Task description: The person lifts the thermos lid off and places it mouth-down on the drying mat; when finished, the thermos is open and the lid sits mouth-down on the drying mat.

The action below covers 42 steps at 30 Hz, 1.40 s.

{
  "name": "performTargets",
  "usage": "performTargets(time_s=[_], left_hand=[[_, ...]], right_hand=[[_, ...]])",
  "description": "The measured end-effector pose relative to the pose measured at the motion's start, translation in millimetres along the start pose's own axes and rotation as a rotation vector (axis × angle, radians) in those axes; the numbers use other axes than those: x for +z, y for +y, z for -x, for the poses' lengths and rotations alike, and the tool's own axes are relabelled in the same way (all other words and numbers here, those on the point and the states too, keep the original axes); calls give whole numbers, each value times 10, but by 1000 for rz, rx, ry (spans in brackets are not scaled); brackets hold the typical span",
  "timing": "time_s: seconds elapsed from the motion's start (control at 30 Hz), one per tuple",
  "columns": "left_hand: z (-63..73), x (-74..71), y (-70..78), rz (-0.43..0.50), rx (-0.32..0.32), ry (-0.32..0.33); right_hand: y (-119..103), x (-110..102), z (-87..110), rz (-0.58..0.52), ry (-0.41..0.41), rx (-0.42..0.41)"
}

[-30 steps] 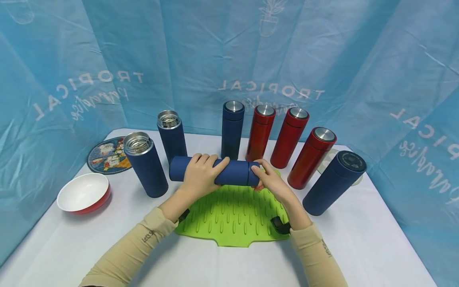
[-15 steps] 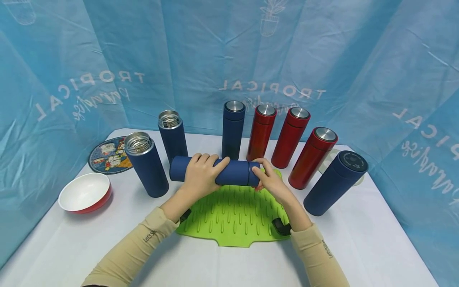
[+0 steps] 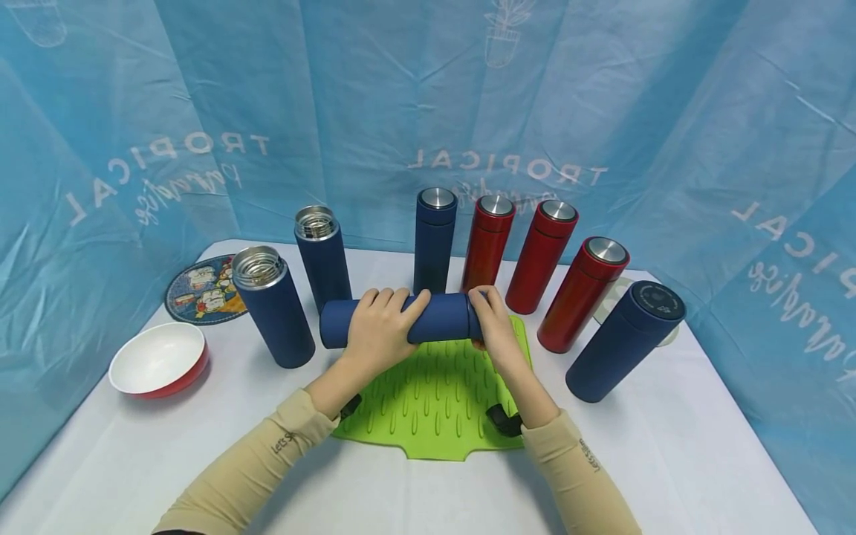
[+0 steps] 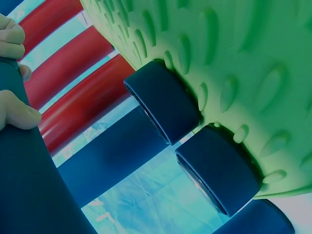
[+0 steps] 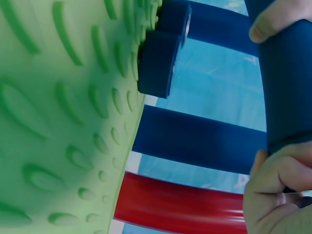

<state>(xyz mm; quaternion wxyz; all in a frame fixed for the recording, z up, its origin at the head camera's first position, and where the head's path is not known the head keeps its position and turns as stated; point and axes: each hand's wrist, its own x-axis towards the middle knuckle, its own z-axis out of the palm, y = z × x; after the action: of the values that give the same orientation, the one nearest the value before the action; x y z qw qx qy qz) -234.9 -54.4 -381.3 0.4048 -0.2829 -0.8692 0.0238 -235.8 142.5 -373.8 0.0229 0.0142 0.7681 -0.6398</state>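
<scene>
A dark blue thermos flask [image 3: 438,318] lies sideways in both hands above a green ridged mat [image 3: 435,416]. My left hand [image 3: 381,327] grips its body with fingers over the top and thumb to the right. Around the cap end, at the flask's right, curl the fingers of my right hand [image 3: 496,323], hiding most of the cap. In the left wrist view, one loose blue cap [image 4: 163,100] and another blue cap [image 4: 219,168] rest on the mat; the flask hides them in the head view. Two blue flasks, a near one [image 3: 277,319] and a far one [image 3: 324,264], stand uncapped at left.
A capped blue flask [image 3: 435,245] and three red flasks [image 3: 540,256] stand along the back and right. Another blue flask [image 3: 618,349] stands at far right. On the left are a red-and-white bowl [image 3: 159,360] and a patterned round mat [image 3: 203,290].
My right hand has turned at the cap end, its fingers now further over the top and its wrist shifted left. The flask tilts slightly, left end lower. The left hand keeps its grip.
</scene>
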Motion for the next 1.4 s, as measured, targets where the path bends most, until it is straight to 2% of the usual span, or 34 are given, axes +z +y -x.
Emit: performTargets(time_s=[0.2, 0.43, 0.57, 0.67, 0.87, 0.97, 1.2, 1.3, 1.4], left_hand=[[-18, 0, -15, 16, 0, 17], [-42, -6, -37, 27, 2, 13], [-44, 0, -50, 38, 2, 2], [-36, -3, -60, 78, -16, -48], [-23, -29, -98, 151, -56, -193], [-36, -46, -125, 167, -50, -247], [-62, -113, -182, 240, -62, -404], [-72, -133, -210, 278, -61, -450], [-84, -140, -243, 295, -52, -487]], right_hand=[[5, 11, 23, -23, 28, -86], [-157, 26, 173, -6, 35, -155], [-2, 7, 57, -18, 27, -176], [139, -5, -43, -12, 18, -215], [177, -31, -40, 127, -10, -294], [206, -58, -43, 142, -71, -304], [258, -167, -33, 154, -317, -387], [273, -227, -26, 188, -409, -428], [268, -289, -22, 200, -474, -429]])
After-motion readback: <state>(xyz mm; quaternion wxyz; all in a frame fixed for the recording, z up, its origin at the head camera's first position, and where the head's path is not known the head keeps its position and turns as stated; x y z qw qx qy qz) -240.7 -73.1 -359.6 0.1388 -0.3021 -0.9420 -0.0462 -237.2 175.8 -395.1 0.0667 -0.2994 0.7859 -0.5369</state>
